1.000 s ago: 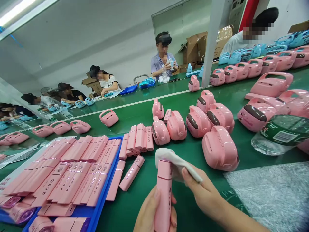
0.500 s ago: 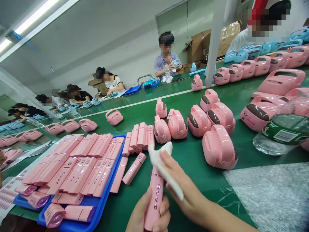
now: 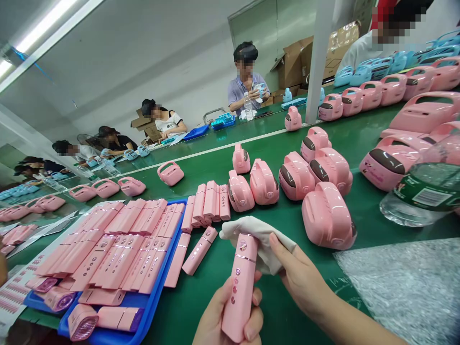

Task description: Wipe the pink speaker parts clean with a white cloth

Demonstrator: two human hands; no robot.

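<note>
Your left hand (image 3: 230,322) sits at 6 o'clock, fingers curled shut round the lower end of the pink wand (image 3: 240,282), which stands nearly upright, buttons facing you. Your right hand (image 3: 302,280), at 5 o'clock, pinches a white cloth (image 3: 260,237) draped behind the wand's top. At 8 o'clock lies a blue tray (image 3: 147,306) of like wands. At 1 o'clock, pink handled cases (image 3: 327,215) crowd the green belt (image 3: 201,167).

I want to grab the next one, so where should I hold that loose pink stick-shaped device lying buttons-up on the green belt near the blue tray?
Take the loose pink stick-shaped device across its two long edges near the middle, coming from above. It lies flat, buttons up, slanted, with bare green belt on its right; another pink stick lies close on its left.
</note>
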